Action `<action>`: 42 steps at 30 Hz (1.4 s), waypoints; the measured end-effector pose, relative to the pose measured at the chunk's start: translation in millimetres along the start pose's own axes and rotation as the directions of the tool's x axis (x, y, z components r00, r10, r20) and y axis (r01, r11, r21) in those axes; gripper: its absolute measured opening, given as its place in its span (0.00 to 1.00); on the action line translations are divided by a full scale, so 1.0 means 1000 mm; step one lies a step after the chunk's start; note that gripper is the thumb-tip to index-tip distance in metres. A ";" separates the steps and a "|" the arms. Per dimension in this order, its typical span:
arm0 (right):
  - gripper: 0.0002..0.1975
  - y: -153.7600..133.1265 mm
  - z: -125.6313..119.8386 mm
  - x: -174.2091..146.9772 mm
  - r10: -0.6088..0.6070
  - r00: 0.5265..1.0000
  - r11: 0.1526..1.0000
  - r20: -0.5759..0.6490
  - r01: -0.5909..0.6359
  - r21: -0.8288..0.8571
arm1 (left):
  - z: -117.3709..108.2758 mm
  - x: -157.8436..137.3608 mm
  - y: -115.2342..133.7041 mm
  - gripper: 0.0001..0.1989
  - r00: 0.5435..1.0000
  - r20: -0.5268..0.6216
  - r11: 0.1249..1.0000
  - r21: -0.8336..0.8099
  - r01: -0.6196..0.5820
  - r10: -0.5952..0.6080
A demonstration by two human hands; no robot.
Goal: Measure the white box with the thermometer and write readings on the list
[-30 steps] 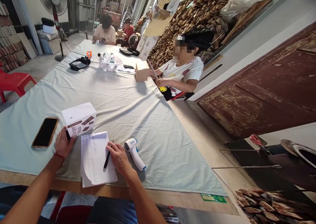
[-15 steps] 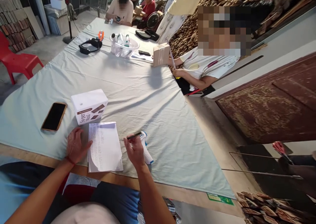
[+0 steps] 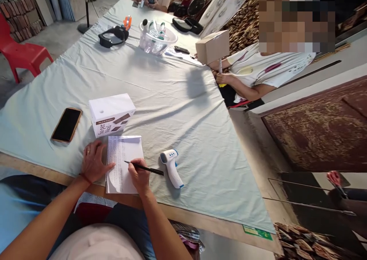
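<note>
My right hand (image 3: 139,177) is closed around a black pen (image 3: 147,169), its tip over the middle of a sheaf of white paper (image 3: 132,153). Rows of handwriting fill the left part of the top sheet. My left hand (image 3: 94,161) lies with fingers spread at the paper's left edge, the thumb resting on the sheet. Just behind the paper stands a white box (image 3: 112,107) with brown print. A phone (image 3: 67,125) in an orange-edged case lies to the left. To the right of my right hand is a white and blue infrared thermometer (image 3: 171,168).
Further back on the cloth-covered table (image 3: 172,99) are a black headset (image 3: 113,36), an orange tape dispenser (image 3: 127,22) and a clear basin (image 3: 157,44) of bottles. A person on the right holds a cardboard box (image 3: 212,47). A red chair (image 3: 25,46) stands left.
My right hand has moved left from beside the thermometer to over the paper, bringing the pen along. The thermometer is now uncovered. The person's cardboard box has turned and the view has shifted.
</note>
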State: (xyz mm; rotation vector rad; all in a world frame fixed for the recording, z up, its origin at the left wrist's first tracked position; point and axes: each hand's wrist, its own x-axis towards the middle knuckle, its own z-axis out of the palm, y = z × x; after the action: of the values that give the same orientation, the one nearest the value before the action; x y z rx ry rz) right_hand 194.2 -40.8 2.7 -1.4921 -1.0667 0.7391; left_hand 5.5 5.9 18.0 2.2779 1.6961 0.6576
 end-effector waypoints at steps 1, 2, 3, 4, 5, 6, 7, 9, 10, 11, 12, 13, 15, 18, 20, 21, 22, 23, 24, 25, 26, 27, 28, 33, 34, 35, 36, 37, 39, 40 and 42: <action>0.05 0.002 0.000 -0.001 -0.010 1.000 1.000 -0.002 0.010 -0.013 | 0.000 0.000 0.000 0.33 1.000 0.003 1.000 -0.001 -0.001 0.001; 0.06 0.004 0.000 -0.002 -0.019 1.000 0.999 0.002 0.019 -0.025 | 0.000 0.000 0.001 0.33 1.000 0.005 1.000 -0.004 -0.001 0.001; 0.06 0.004 0.000 -0.002 -0.028 1.000 0.999 0.012 0.028 -0.037 | 0.000 0.000 0.001 0.33 1.000 0.008 1.000 -0.007 -0.002 0.002; 0.07 0.005 0.000 -0.002 -0.036 0.999 0.998 0.023 0.037 -0.048 | 0.000 0.000 0.001 0.33 1.000 0.009 1.000 -0.011 -0.002 0.002; 0.07 0.005 0.000 -0.003 -0.043 0.998 0.997 0.034 0.045 -0.057 | -0.001 0.000 0.001 0.34 1.000 0.009 1.000 -0.015 -0.002 0.002; 0.07 0.005 0.000 -0.003 -0.049 0.998 0.997 0.042 0.051 -0.065 | -0.001 0.000 0.001 0.34 1.000 0.008 1.000 -0.019 -0.002 0.002; 0.07 0.005 -0.001 -0.002 -0.053 0.997 0.996 0.049 0.056 -0.071 | -0.001 0.000 0.001 0.34 1.000 0.008 1.000 -0.023 -0.004 0.004; 0.07 0.004 -0.001 -0.002 -0.058 0.997 0.995 0.058 0.062 -0.081 | -0.001 0.000 0.001 0.34 1.000 0.008 0.999 -0.032 -0.007 0.008; 0.08 0.004 -0.001 -0.002 -0.059 0.996 0.994 0.064 0.064 -0.085 | -0.001 0.000 0.001 0.34 1.000 0.009 0.999 -0.035 -0.007 0.008; 0.08 0.004 -0.001 -0.002 -0.060 0.996 0.994 0.070 0.067 -0.088 | 0.000 0.000 0.001 0.34 1.000 0.011 0.999 -0.035 -0.006 0.006; 0.08 0.004 -0.001 -0.002 -0.062 0.995 0.993 0.076 0.069 -0.091 | 0.000 0.000 0.001 0.34 1.000 0.012 0.999 -0.032 -0.004 0.005; 0.08 0.004 -0.001 -0.002 -0.063 0.995 0.993 0.081 0.071 -0.093 | 0.000 0.000 0.001 0.34 1.000 0.014 1.000 -0.028 -0.003 0.003; 0.08 0.004 -0.001 -0.002 -0.064 0.994 0.993 0.090 0.072 -0.094 | 0.000 0.000 0.001 0.34 1.000 0.014 1.000 -0.023 -0.003 0.004; 0.07 0.004 0.000 -0.002 -0.060 0.994 0.993 0.092 0.069 -0.095 | 0.000 0.000 0.001 0.34 1.000 0.013 0.999 -0.034 -0.005 0.006; 0.07 0.004 0.001 -0.002 -0.057 0.995 0.993 0.088 0.065 -0.095 | 0.000 0.000 0.001 0.34 1.000 0.010 0.999 -0.038 -0.005 0.006; 0.07 0.004 0.001 -0.002 -0.056 0.995 0.993 0.088 0.065 -0.096 | 0.000 0.000 0.000 0.34 1.000 0.008 0.999 -0.038 -0.007 0.007; 0.07 0.004 0.001 -0.002 -0.059 0.994 0.993 0.089 0.067 -0.097 | 0.000 0.000 0.000 0.34 1.000 0.006 0.999 -0.038 -0.009 0.009; 0.07 0.004 0.001 -0.002 -0.064 0.994 0.993 0.092 0.073 -0.097 | 0.000 0.000 0.000 0.34 1.000 0.003 0.999 -0.039 -0.011 0.012; 0.07 0.004 0.001 -0.002 -0.070 0.993 0.992 0.096 0.080 -0.097 | 0.000 0.000 0.000 0.34 1.000 0.002 0.999 -0.041 -0.013 0.013; 0.06 0.003 0.000 -0.002 -0.077 0.992 0.991 0.101 0.087 -0.098 | 0.000 0.000 0.000 0.34 1.000 0.003 0.999 -0.043 -0.013 0.014; 0.06 0.003 0.000 -0.002 -0.082 0.991 0.991 0.106 0.093 -0.098 | 0.000 0.000 0.000 0.35 1.000 0.004 0.999 -0.046 -0.012 0.012; 0.06 0.003 0.000 -0.002 -0.087 0.990 0.990 0.110 0.098 -0.099 | 0.000 0.000 0.000 0.35 1.000 0.006 0.999 -0.047 -0.009 0.009; 0.06 0.003 0.000 -0.002 -0.091 0.990 0.990 0.112 0.102 -0.099 | 0.000 0.000 0.000 0.35 1.000 0.008 0.999 -0.047 -0.006 0.006; 0.06 0.004 -0.001 -0.002 -0.093 0.991 0.990 0.095 0.102 -0.097 | 0.001 0.000 0.000 0.35 1.000 -0.005 0.999 -0.042 -0.013 0.013; 0.07 0.005 -0.001 -0.002 -0.091 0.992 0.990 0.089 0.100 -0.098 | 0.001 0.000 0.000 0.35 1.000 -0.007 0.999 -0.045 -0.014 0.013; 0.07 0.005 0.000 -0.002 -0.091 0.992 0.990 0.083 0.099 -0.102 | 0.001 0.000 0.000 0.35 1.000 -0.009 0.999 -0.049 -0.012 0.012; 0.07 0.006 0.000 -0.002 -0.093 0.993 0.989 0.079 0.101 -0.106 | 0.001 0.000 0.000 0.35 1.000 -0.009 0.999 -0.052 -0.010 0.010; 0.07 0.007 0.000 -0.002 -0.099 0.992 0.988 0.075 0.107 -0.111 | 0.001 -0.001 0.000 0.35 1.000 -0.009 0.999 -0.052 -0.009 0.008; 0.07 0.008 0.001 -0.002 -0.125 0.990 0.984 0.068 0.133 -0.116 | 0.001 -0.001 0.000 0.35 1.000 -0.009 0.999 -0.043 -0.011 0.011; 0.07 0.009 0.001 -0.003 -0.143 0.988 0.982 0.063 0.149 -0.115 | 0.000 -0.001 0.000 0.34 1.000 -0.012 0.999 -0.036 -0.015 0.015; 0.07 0.010 0.002 -0.003 -0.177 0.983 0.977 0.055 0.182 -0.110 | 0.000 -0.001 0.001 0.34 1.000 -0.018 0.999 -0.024 -0.023 0.023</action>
State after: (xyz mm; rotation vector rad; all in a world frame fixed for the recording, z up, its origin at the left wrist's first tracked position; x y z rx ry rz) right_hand 193.9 -42.3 -7.7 -1.4576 -1.2783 0.5953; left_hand 6.0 5.0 18.3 2.2853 1.6630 0.7018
